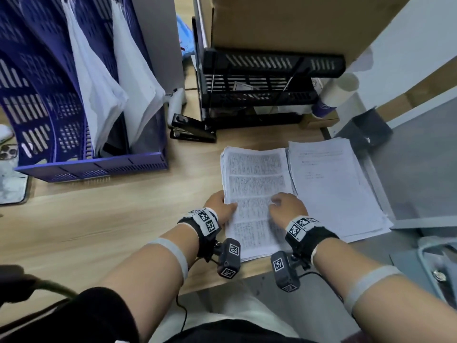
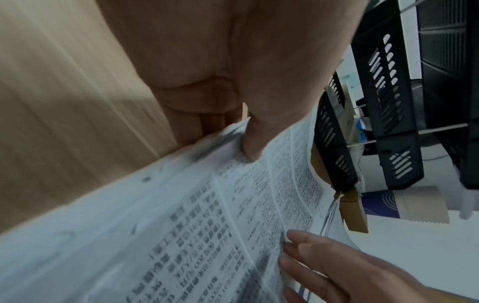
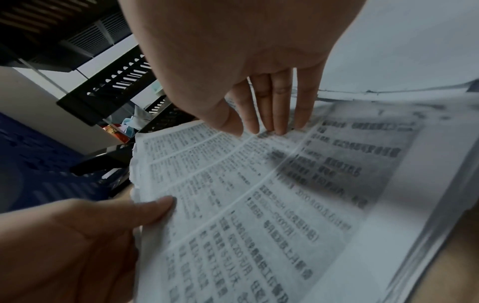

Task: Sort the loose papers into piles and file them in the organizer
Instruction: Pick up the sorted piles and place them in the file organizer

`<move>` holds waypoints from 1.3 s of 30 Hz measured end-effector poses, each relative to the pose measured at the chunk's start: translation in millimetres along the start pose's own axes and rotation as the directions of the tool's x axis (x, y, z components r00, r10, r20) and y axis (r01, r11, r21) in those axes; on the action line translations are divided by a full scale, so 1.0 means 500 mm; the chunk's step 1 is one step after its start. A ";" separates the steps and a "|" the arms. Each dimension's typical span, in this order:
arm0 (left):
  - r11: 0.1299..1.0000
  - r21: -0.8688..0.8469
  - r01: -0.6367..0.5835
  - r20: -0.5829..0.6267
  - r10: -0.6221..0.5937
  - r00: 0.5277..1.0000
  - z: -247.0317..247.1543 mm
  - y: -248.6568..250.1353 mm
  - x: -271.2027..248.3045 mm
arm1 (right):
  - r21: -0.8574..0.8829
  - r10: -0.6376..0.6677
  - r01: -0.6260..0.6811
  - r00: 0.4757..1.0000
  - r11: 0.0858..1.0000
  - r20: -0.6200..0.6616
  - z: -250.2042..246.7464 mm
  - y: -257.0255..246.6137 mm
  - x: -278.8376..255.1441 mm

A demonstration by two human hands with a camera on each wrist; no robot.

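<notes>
A stack of densely printed papers (image 1: 254,179) lies on the wooden desk near its front edge. My left hand (image 1: 218,206) pinches the stack's left edge, thumb on top (image 3: 158,207) and fingers beneath (image 2: 207,123). My right hand (image 1: 286,206) rests on the printed page with straight fingers (image 3: 279,114) pressing down. A second pile of mostly blank sheets (image 1: 331,184) lies just to the right, overlapping the desk's right edge. The blue upright organizer (image 1: 74,115) stands at the back left with white papers in two slots.
A black tiered tray rack (image 1: 259,90) stands behind the papers under a cardboard box (image 1: 284,21). A black stapler (image 1: 190,128) lies between rack and organizer. A paper cup (image 1: 333,95) leans at the rack's right. A phone (image 1: 8,151) lies far left.
</notes>
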State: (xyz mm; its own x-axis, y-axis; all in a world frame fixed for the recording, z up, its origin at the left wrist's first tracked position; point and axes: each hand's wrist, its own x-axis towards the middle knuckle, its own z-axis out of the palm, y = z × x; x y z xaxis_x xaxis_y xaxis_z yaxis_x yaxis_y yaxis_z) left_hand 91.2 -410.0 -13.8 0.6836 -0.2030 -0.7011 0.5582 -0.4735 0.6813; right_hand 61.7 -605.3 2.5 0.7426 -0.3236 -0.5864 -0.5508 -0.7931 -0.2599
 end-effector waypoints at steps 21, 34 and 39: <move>0.819 -0.256 -0.513 -0.431 0.379 0.819 -0.330 -0.019 -0.186 | 0.787 -0.026 0.259 0.955 0.560 -0.295 -0.035 -0.313 -0.160; 0.928 0.020 -0.371 -0.364 0.352 0.862 -0.377 -0.104 -0.198 | 0.643 0.122 -0.032 0.988 0.765 -0.096 0.080 -0.340 -0.183; 0.862 -0.017 -0.506 -0.411 0.455 0.790 -0.436 -0.111 -0.227 | 0.732 -0.367 0.091 0.902 0.675 0.227 0.077 -0.463 -0.273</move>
State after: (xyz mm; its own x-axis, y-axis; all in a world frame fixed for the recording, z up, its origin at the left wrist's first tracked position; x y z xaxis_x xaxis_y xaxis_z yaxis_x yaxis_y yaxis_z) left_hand 85.1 -173.9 73.8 0.9873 -0.0236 -0.1569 0.1434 -0.2911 0.9459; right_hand 73.2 -357.9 113.2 0.7857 0.1168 -0.6075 -0.5833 -0.1875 -0.7904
